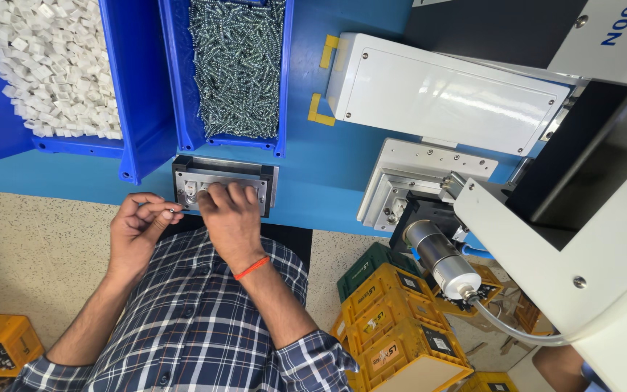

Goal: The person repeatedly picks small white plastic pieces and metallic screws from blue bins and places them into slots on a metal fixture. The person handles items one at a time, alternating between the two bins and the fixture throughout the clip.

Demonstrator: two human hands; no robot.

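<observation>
The left hand point(137, 231) pinches a small screw point(173, 210) between thumb and forefinger, just beside the metal jig point(224, 171) at the worktop point(321, 181) edge. The right hand point(228, 212) lies on the jig, fingers curled over its parts; whether it grasps anything I cannot tell. The screw looks to lie roughly left-right, pointing at the jig. Such a light pinch could let it slip to the floor.

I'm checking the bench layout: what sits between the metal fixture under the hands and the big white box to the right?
In the head view, only bare blue bench top separates the metal fixture from the white box; two yellow tape corners mark the box's edge.
</observation>
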